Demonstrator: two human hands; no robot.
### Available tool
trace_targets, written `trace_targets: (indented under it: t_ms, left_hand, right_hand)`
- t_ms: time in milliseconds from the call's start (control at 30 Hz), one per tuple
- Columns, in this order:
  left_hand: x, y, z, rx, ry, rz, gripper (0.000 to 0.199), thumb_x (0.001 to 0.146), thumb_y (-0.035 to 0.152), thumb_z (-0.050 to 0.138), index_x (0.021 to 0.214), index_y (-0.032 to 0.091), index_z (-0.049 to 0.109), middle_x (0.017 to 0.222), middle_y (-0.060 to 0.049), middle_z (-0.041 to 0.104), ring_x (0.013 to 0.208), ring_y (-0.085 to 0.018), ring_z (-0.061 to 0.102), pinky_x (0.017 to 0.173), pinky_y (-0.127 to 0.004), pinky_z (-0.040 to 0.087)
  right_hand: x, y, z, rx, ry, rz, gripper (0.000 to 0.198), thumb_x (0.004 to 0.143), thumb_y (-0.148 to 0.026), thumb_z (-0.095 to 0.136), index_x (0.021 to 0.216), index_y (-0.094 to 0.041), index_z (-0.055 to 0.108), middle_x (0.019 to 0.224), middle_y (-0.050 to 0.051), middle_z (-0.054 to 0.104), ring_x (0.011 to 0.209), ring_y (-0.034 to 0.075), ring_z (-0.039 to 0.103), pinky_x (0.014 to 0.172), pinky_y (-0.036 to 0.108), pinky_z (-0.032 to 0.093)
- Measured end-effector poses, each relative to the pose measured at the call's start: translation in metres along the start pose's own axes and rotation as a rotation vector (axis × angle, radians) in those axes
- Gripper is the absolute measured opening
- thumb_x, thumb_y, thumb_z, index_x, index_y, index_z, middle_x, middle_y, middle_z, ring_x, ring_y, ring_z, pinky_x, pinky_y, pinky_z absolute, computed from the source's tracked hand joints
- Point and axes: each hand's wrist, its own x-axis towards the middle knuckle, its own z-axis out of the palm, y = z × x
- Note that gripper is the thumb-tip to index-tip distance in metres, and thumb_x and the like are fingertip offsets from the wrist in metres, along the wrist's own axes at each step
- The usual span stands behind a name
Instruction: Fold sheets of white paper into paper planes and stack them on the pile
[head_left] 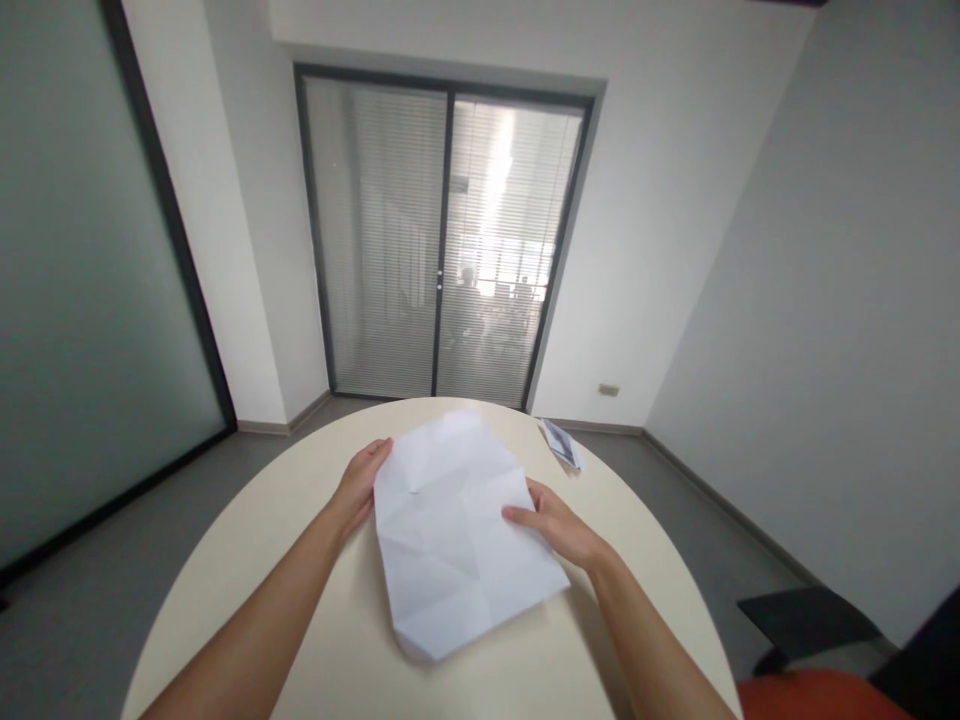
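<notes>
A creased white sheet of paper (454, 545) is held just over the round cream table (337, 640), its lower left corner bent. My left hand (363, 485) closes on the sheet's left edge, most of its fingers hidden behind the paper. On the opposite edge my right hand (559, 522) pinches the sheet, thumb lying on top and the other fingers underneath. Fold lines cross the paper in several directions.
A small folded printed paper (561, 445) lies near the table's far right edge. At the lower right stands a chair with an orange seat (814, 695) and a black armrest (810, 620). Glass doors with blinds (375, 250) are beyond the table.
</notes>
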Motion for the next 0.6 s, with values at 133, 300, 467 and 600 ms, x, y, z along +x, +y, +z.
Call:
trace_targets:
  t_ms: [133,300,467,600]
  left_hand:
    - [0.010,0.015,-0.026,0.279,-0.034,-0.019,0.045,0.065,0.056,0.081,0.077,0.016,0.066,0.072,-0.004,0.068,0.060,-0.016,0.060,0.055,-0.024,0.043]
    - [0.018,0.030,-0.065,1.100,0.151,-0.046,0.025,0.067,0.040,0.078,0.069,0.017,0.068,0.075,-0.011,0.070,0.074,-0.030,0.066,0.065,-0.033,0.045]
    - [-0.008,0.023,-0.040,1.558,0.209,0.253,0.034,0.081,0.027,0.057,0.114,0.017,0.063,0.121,-0.020,0.062,0.116,-0.038,0.056,0.092,-0.044,0.044]
    - [-0.036,-0.015,-0.004,1.425,-0.085,0.094,0.049,0.083,0.042,0.058,0.126,0.018,0.060,0.133,-0.023,0.058,0.122,-0.042,0.054,0.102,-0.053,0.038]
  right_hand:
    - [0.001,0.011,0.000,-0.115,-0.141,0.102,0.052,0.072,-0.041,0.080,0.115,-0.019,0.064,0.107,0.006,0.073,0.098,0.026,0.069,0.081,0.037,0.056]
    - [0.016,0.039,0.017,-0.432,-0.074,0.252,0.060,0.068,-0.033,0.081,0.120,-0.019,0.056,0.075,-0.003,0.065,0.058,0.016,0.059,0.053,0.026,0.046]
    - [0.022,0.048,0.053,-0.777,0.046,0.129,0.073,0.070,-0.035,0.079,0.135,-0.022,0.049,0.079,0.000,0.066,0.069,0.018,0.060,0.063,0.027,0.044]
    - [0.010,0.024,0.050,-0.840,-0.030,0.171,0.061,0.072,-0.040,0.076,0.128,-0.022,0.058,0.071,0.000,0.068,0.062,0.019,0.062,0.061,0.028,0.043]
